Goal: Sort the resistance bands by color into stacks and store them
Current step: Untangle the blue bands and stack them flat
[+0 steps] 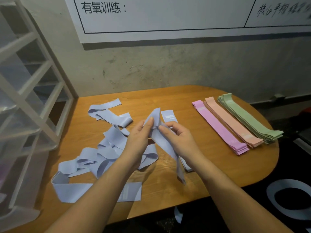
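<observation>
I count three finished stacks at two o'clock on the bench (210, 165): one pink stack (218, 128), one peach stack (234, 121), one green stack (249, 118). One lavender band (165, 142) is in my two hands, left hand (139, 138) and right hand (180, 140). One flat lavender stack (169, 116) lies at twelve o'clock. The loose lavender bands (101, 153) at nine o'clock overlap too much to count.

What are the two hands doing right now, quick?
Left hand: pinching the lavender band, thumb on top.
Right hand: gripping the same band, fingers curled round it.
</observation>
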